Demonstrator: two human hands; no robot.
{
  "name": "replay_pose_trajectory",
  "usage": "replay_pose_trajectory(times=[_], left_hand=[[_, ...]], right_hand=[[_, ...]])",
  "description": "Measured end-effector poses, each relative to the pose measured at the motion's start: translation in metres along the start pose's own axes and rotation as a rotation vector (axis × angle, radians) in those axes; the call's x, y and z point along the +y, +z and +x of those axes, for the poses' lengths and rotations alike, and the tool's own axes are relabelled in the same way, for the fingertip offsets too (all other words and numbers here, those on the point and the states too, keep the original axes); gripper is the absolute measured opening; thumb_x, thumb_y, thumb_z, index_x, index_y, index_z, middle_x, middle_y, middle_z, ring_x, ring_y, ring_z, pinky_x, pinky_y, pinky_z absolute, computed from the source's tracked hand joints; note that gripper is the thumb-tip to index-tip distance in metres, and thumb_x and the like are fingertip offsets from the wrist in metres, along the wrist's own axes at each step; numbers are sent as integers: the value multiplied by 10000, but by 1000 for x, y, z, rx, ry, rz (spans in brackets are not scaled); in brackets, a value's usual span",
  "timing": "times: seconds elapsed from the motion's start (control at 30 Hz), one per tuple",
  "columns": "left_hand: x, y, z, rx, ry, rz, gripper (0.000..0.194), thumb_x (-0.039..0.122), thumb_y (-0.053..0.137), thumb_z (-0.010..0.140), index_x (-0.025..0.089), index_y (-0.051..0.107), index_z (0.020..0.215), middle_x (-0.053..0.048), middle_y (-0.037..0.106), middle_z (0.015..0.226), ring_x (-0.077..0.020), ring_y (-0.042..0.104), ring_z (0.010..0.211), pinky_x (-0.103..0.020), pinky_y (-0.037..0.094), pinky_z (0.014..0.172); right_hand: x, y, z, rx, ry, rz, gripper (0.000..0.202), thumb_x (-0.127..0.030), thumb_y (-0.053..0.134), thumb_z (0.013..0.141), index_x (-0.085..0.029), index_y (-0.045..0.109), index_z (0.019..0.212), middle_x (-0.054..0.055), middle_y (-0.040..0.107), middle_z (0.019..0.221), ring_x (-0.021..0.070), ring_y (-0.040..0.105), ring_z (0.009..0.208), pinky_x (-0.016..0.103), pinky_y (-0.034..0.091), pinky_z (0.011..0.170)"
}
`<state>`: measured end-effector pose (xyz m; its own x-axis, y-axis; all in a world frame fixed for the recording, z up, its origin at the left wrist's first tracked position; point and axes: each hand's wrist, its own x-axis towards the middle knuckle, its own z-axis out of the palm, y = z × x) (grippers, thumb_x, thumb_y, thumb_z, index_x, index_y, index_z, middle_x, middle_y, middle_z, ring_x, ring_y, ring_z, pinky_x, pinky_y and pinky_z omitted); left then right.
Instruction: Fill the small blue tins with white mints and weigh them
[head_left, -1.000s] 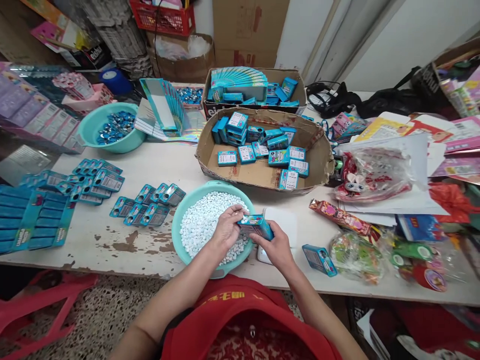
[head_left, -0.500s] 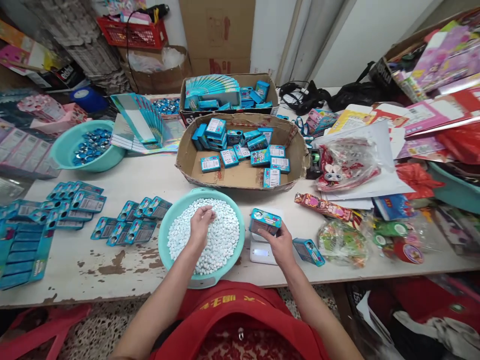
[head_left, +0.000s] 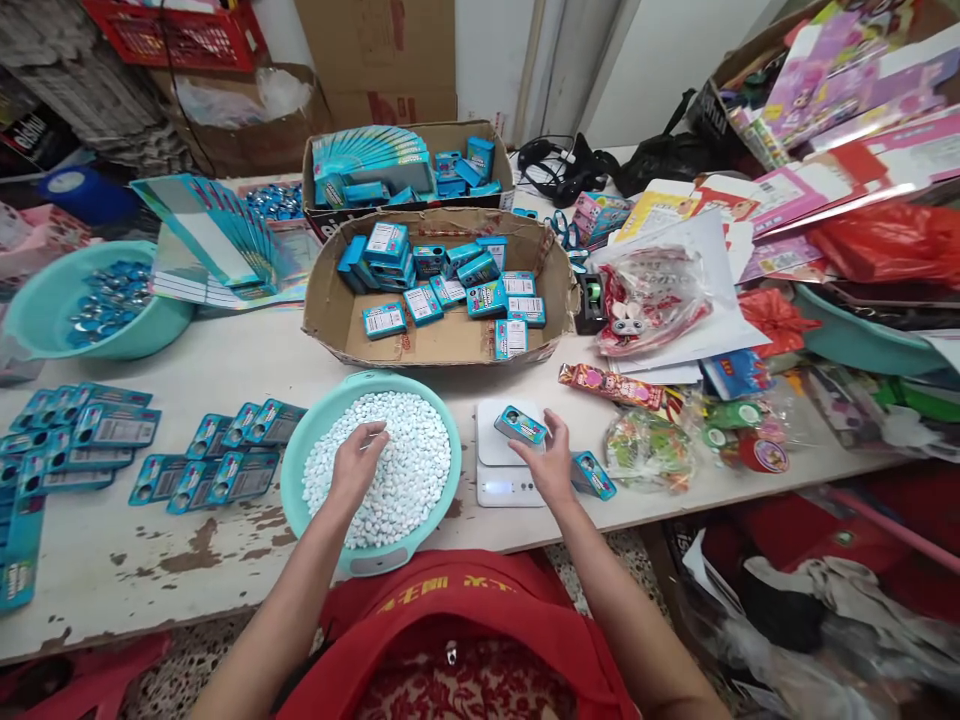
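My right hand [head_left: 547, 460] is at the white digital scale [head_left: 491, 445], thumb and fingers spread apart around the near right end of a small blue printed box [head_left: 520, 424]. That box sits on the scale's plate, the thumb tip close against its lower edge. Over a turquoise basin [head_left: 295, 470] filled with small white candies [head_left: 409, 470] hovers my left hand [head_left: 360, 465]. Its fingers are loosely bent, with a gap to the thumb, and no candy shows in them. Another blue box [head_left: 592, 475] lies just right of the scale.
Several blue boxes stand in groups [head_left: 244, 450] on the left. A cardboard tray [head_left: 442, 345] behind the basin holds more. Further left is a turquoise bowl [head_left: 142, 340] of blue-silver pieces. Bagged toys [head_left: 652, 450] and a tape dispenser [head_left: 590, 305] lie to the right.
My right hand has lowered the blue box onto the scale and loosened its fingers from it. My left hand stays over the candies, fingers slightly more apart. The view has shifted rightward.
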<state>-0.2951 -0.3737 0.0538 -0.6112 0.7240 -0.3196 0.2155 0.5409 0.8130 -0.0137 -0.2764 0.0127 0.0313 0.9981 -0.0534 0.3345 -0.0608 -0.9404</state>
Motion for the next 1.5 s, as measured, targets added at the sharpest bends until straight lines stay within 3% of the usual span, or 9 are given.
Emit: replay_pose_trajectory(times=[0.13, 0.33, 0.67, 0.87, 1.0, 1.2, 1.33, 1.43, 1.5], left_hand=[[1, 4, 4, 5, 12, -2, 351, 462, 576, 718, 197, 652, 934, -79, 685, 997, -248, 603, 903, -362, 453, 822], [11, 18, 4, -60, 40, -27, 353, 459, 591, 715, 185, 657, 929, -73, 682, 1015, -230, 608, 902, -339, 441, 832], [46, 42, 0, -130, 146, 2, 308, 407, 560, 765, 190, 655, 963, -64, 674, 1017, -222, 601, 888, -333, 437, 830], [82, 77, 1, -222, 260, -55, 277, 305, 597, 753, 220, 646, 1012, -51, 652, 974, -210, 586, 852, -329, 439, 814], [97, 112, 4, -411, 450, -97, 468, 215, 745, 608, 254, 639, 1062, -67, 590, 1145, -267, 504, 1104, -373, 365, 970], [96, 160, 4, -657, 396, -84, 342, 49, 758, 481, 244, 641, 736, -43, 593, 886, -294, 505, 1084, -364, 325, 1001], [99, 109, -5, -421, 454, -9, 270, 187, 748, 596, 246, 652, 841, -44, 590, 893, -246, 552, 946, -307, 371, 919], [101, 16, -25, -124, 438, 127, 394, 374, 715, 660, 238, 623, 1017, -55, 613, 1013, -238, 553, 954, -304, 390, 886], [94, -55, -42, 27, 247, 360, 495, 498, 659, 679, 221, 580, 1080, -52, 631, 973, -248, 571, 906, -328, 424, 826]], right_hand=[[-20, -33, -7, 170, -157, -31, 572, -424, 642, 762, -202, 436, 1247, 131, 441, 1303, 234, 452, 1220, 440, 437, 976], [-13, -78, -8, 374, -81, -46, 441, -426, 643, 750, -182, 543, 1104, 119, 483, 1209, 249, 508, 1142, 436, 478, 915], [16, -106, -33, 483, 43, -128, 437, -484, 635, 741, -168, 588, 1038, 122, 526, 1174, 245, 537, 1093, 421, 509, 856], [21, -115, -43, 499, 106, -119, 439, -490, 643, 735, -152, 603, 1012, 126, 549, 1142, 239, 564, 1035, 414, 503, 857], [25, -116, -48, 483, 145, -121, 472, -514, 627, 739, -146, 590, 1033, 129, 556, 1129, 243, 556, 1043, 416, 488, 869], [45, -99, -41, 311, 73, -250, 653, -520, 741, 582, -150, 561, 1090, 115, 553, 1069, 271, 531, 1021, 477, 451, 873], [45, -91, -27, 247, 73, -287, 523, -555, 690, 609, -146, 615, 926, 67, 586, 848, 254, 556, 832, 493, 446, 818], [31, -82, -17, 236, 12, -290, 528, -569, 677, 644, -144, 631, 954, 73, 600, 855, 239, 558, 795, 444, 452, 790], [20, -68, -9, 174, -85, -289, 524, -580, 672, 660, -158, 640, 969, 73, 614, 875, 232, 565, 805, 405, 456, 785]])
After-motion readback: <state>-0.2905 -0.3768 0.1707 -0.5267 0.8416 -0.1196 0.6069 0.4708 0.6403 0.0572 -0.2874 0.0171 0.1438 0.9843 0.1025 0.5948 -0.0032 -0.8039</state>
